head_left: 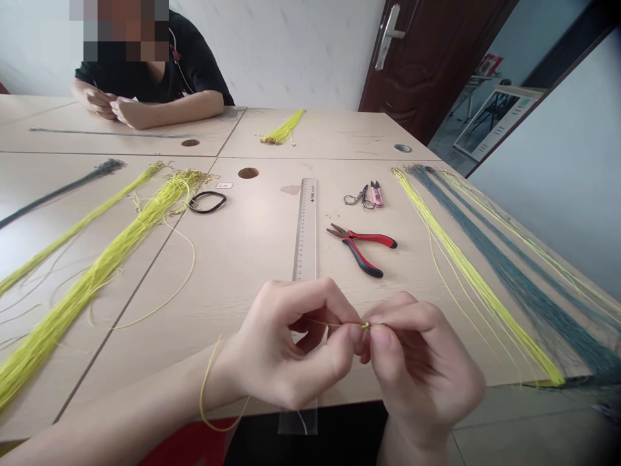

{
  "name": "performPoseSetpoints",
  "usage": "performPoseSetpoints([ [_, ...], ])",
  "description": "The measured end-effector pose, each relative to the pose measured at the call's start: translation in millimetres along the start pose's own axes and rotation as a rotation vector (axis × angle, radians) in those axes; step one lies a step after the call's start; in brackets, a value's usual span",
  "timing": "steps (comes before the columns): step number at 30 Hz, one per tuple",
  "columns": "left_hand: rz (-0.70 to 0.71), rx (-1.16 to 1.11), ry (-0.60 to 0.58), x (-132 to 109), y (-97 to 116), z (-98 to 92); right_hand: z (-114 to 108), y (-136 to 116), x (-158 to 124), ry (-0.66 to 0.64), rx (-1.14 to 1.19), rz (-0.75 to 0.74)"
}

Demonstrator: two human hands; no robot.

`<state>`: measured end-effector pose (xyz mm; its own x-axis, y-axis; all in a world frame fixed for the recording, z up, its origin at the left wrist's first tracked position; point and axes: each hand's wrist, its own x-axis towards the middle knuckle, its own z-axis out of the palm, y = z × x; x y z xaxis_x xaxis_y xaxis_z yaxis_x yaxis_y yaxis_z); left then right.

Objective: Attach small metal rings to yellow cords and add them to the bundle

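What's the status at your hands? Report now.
Left hand and right hand pinching yellow cord at small gold fitting. Cord loop hanging by left wrist. Ruler running under hands, pliers off to the right.

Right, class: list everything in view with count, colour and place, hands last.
Cord bundles: five, yellow, two left, one far, two right.
Cord bundles: at least three, dark grey, left, far, right.
Ruler: one, clear, centre.
Pliers: one, red-and-black, right of ruler.
Snips: one, silver, beyond pliers.
Cutter: one, pink, beside snips.
Elastic band: one, black, left of ruler.
Co-worker: one, black shirt, far side.
Left hand, right hand: pinching a yellow cord, front.
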<state>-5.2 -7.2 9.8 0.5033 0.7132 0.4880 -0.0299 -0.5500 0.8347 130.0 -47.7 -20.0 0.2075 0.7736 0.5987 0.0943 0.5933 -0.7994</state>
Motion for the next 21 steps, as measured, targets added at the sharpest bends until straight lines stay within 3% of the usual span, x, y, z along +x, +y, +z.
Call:
performPoseSetpoints([
  [14, -0.006, -0.001, -0.064, 0.6, -2.9, -2.0, -0.2, 0.3, -1.3, 0.018, -0.043, 0.015],
  [21, -0.033, 0.062, -0.073, 3.3, -10.7, -3.1, 0.5, -8.2, 1.9, 0.245, 0.099, 0.016],
])
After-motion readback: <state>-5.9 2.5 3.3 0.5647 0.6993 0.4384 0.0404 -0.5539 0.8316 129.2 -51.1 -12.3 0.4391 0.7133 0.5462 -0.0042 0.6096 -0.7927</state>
